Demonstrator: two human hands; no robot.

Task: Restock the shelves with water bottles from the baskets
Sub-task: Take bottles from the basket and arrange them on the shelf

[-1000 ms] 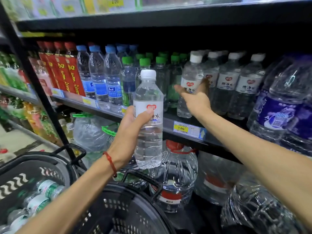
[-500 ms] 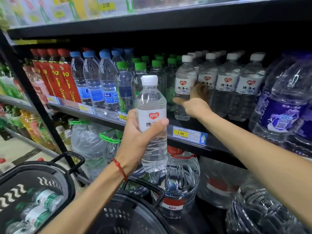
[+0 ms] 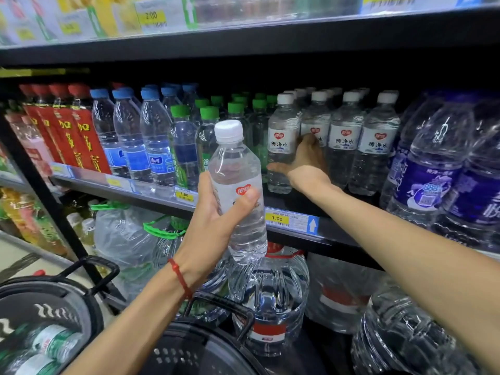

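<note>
Water bottle (image 3: 235, 163) clamped in left hand (image 3: 213, 223), fingers curled; right hand (image 3: 307, 163), fingers spread, touches shelved bottles (image 3: 345, 139).

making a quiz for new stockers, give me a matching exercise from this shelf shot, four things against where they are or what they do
Things:
1 left hand
2 right hand
3 yellow price tag
4 red-handled jug

Places or states:
A on the shelf edge
B below the shelf edge
C holds a white-capped bottle
D touches the shelved bottles

Pairs: 1-C, 2-D, 3-A, 4-B
</note>
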